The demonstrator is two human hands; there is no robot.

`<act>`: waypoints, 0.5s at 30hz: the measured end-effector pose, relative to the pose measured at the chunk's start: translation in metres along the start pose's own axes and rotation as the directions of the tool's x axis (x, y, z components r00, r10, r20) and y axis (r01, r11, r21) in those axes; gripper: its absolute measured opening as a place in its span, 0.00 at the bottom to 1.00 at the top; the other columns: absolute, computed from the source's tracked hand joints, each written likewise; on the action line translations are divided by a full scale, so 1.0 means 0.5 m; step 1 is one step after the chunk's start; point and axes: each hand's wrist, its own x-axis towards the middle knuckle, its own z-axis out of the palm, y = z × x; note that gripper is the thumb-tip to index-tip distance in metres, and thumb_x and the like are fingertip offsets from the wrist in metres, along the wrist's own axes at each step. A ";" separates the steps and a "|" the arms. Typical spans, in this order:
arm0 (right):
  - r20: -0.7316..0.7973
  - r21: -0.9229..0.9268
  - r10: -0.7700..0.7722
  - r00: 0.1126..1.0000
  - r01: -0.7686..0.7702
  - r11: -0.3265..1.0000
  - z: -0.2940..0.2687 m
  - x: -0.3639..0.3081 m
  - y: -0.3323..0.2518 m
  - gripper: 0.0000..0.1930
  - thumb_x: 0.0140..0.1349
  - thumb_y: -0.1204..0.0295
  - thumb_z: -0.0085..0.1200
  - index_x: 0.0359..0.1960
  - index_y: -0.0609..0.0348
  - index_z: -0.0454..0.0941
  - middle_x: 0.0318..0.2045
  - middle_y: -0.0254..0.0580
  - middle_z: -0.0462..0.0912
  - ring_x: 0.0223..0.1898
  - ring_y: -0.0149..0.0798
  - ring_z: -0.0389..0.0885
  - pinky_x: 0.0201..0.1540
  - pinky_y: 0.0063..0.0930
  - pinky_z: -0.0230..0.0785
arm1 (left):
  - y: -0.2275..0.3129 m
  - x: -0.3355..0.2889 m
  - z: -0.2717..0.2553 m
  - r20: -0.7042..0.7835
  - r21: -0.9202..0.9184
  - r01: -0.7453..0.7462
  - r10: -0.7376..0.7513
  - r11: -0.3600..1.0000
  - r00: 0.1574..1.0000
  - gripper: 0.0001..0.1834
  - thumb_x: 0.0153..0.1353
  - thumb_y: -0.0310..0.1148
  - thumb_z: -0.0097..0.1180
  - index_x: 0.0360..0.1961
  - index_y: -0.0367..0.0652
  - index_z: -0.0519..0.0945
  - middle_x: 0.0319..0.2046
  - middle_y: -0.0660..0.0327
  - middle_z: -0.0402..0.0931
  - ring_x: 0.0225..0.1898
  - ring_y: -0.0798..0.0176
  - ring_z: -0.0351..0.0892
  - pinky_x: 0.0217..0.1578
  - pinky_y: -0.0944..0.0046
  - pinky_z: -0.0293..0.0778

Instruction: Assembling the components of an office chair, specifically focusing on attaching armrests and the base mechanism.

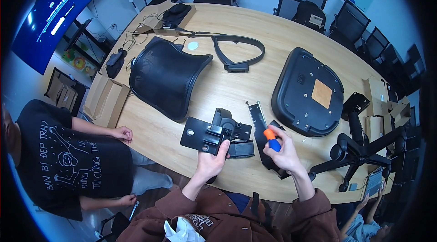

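Note:
My left hand (211, 162) grips a black metal mounting plate (193, 133) with round holes, its thumb pressed on the near side. A curved black part (223, 117) rises behind the plate; whether the two are joined I cannot tell. In my right hand (287, 154) is a screwdriver (272, 139) with an orange and blue handle, pointing away from me; its tip is hard to make out. Just beyond and left of the screwdriver lies a long black part with a shiny metal strip (257, 113), partly hidden by that hand.
On the wooden table (246, 89) lie a mesh chair back (166, 80), a looped armrest (239, 53), an upturned seat (309, 91) and a wheeled base (359, 151). An open carton (107, 98) stands left, near a person in a black shirt (75, 160). Another person's hands (371, 196) are at a laptop (374, 182).

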 end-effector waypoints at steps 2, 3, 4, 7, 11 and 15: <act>-0.158 -0.522 -0.352 0.923 0.224 0.823 -0.009 -0.015 -0.042 0.27 0.50 0.84 0.60 0.56 0.63 0.74 0.44 0.47 0.74 0.39 0.36 0.81 0.46 0.26 0.75 | 0.000 0.000 0.001 0.006 -0.003 0.007 -0.007 1.000 1.000 0.07 0.70 0.27 0.53 0.34 0.37 0.77 0.25 0.66 0.74 0.23 0.72 0.76 0.23 0.70 0.73; -0.223 -0.486 -0.334 0.916 0.192 0.853 -0.015 -0.019 -0.072 0.24 0.51 0.83 0.60 0.53 0.64 0.75 0.43 0.49 0.80 0.40 0.39 0.84 0.48 0.27 0.76 | 0.000 0.001 0.003 0.007 0.010 0.000 0.000 1.000 1.000 0.06 0.70 0.27 0.53 0.35 0.37 0.77 0.25 0.66 0.74 0.23 0.72 0.76 0.24 0.70 0.73; -0.290 -0.313 -0.274 0.917 0.180 0.933 -0.021 -0.022 -0.094 0.21 0.50 0.82 0.65 0.48 0.64 0.78 0.42 0.49 0.84 0.43 0.38 0.86 0.50 0.28 0.76 | 0.000 0.000 0.005 0.009 0.025 -0.008 0.007 1.000 1.000 0.06 0.70 0.27 0.53 0.35 0.36 0.77 0.25 0.66 0.74 0.23 0.72 0.76 0.24 0.70 0.73; -0.289 -0.196 -0.424 0.858 0.380 0.904 -0.048 -0.030 -0.124 0.19 0.49 0.79 0.73 0.43 0.65 0.82 0.41 0.45 0.86 0.44 0.35 0.85 0.51 0.29 0.76 | 0.002 0.004 0.014 0.034 0.053 -0.013 0.011 0.999 0.999 0.06 0.70 0.27 0.53 0.35 0.36 0.77 0.25 0.66 0.74 0.23 0.73 0.75 0.24 0.70 0.73; -0.349 -0.019 -0.475 0.808 0.501 0.866 -0.033 -0.039 -0.174 0.22 0.50 0.79 0.72 0.47 0.67 0.79 0.41 0.45 0.85 0.44 0.34 0.84 0.52 0.29 0.76 | 0.003 0.004 0.027 0.054 0.110 -0.004 -0.002 0.994 0.999 0.05 0.70 0.26 0.53 0.35 0.36 0.77 0.26 0.66 0.75 0.23 0.73 0.75 0.24 0.70 0.73; -0.204 -0.165 -0.692 0.693 0.672 0.722 -0.002 -0.013 -0.191 0.24 0.53 0.75 0.72 0.50 0.64 0.74 0.41 0.48 0.85 0.44 0.38 0.86 0.49 0.29 0.77 | -0.002 0.007 0.038 0.077 0.065 -0.006 0.001 0.998 0.997 0.05 0.70 0.26 0.52 0.38 0.36 0.77 0.25 0.66 0.76 0.23 0.73 0.75 0.24 0.71 0.73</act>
